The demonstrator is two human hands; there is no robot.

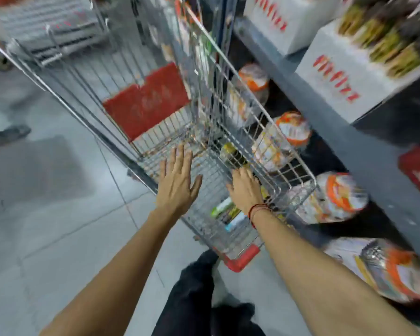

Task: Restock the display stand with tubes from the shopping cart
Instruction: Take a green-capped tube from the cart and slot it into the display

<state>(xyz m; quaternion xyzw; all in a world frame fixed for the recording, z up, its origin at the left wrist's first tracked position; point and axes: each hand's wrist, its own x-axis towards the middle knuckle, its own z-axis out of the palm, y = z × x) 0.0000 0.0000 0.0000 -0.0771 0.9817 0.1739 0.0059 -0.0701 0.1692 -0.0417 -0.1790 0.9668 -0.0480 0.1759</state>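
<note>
Fingers (180, 156) of left hand (177, 183) spread wide above shopping cart (298, 163).
Right hand (246, 190) reaches among tubes (224, 207); grip cannot be determined.

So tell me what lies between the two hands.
Head view: only bare wire cart mesh lies between the left hand and right hand; the tubes lie below.

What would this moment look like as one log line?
left hand: open above cart | right hand: reaching into cart, grasp unclear | tubes: in cart

Tubes (224, 206) in cart (230, 76), shelves (308, 98) right.
</note>
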